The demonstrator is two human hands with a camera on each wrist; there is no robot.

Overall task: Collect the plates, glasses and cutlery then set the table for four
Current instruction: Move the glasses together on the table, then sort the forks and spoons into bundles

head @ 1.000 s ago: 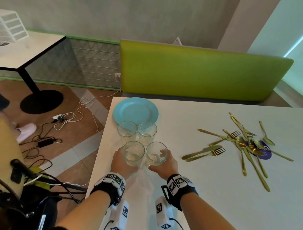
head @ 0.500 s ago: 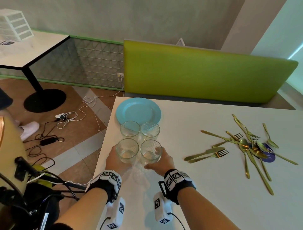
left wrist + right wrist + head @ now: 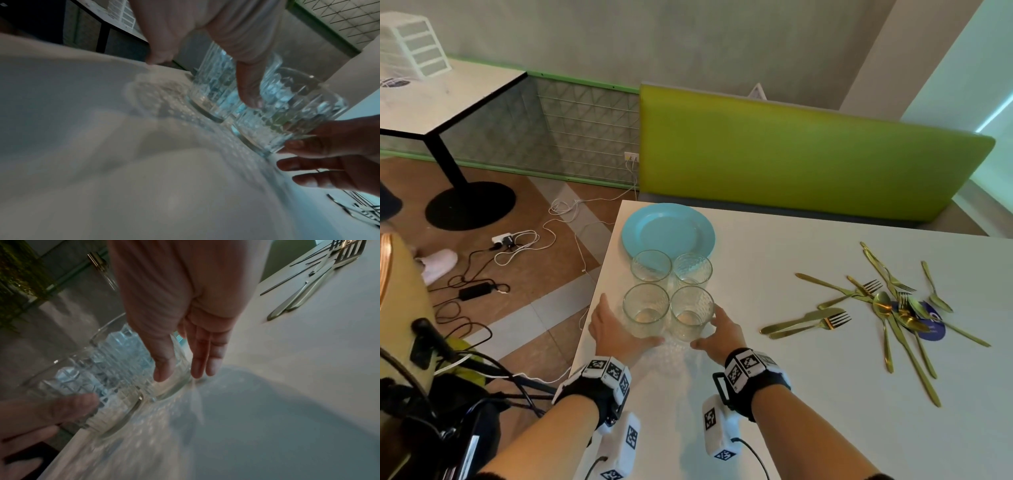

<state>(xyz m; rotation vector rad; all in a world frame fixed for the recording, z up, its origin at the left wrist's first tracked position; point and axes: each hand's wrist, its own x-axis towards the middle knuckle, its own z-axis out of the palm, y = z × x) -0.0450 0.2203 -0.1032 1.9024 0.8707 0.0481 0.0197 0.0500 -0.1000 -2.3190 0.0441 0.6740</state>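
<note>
Both hands, left hand (image 3: pixel 616 329) and right hand (image 3: pixel 720 330), cup two near clear patterned glass tumblers (image 3: pixel 669 313) with straight, unclenched fingers (image 3: pixel 202 356) near the white bench's (image 3: pixel 808 394) left edge; a sideways nudge could tip one off.

Four clear patterned glasses (image 3: pixel 671 291) stand in a square on the white table (image 3: pixel 808 394) — round blue plate (image 3: pixel 667 229) just behind, scattered gold cutlery (image 3: pixel 887 308) to their right.

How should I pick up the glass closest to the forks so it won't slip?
Wrap your hand round the ribbed side wall of the near right glass, coming from its right, where the table is bare. Its neighbour, the near left glass, crowds the left side, and another stands behind. It stands upright, so probably keep it level.
</note>
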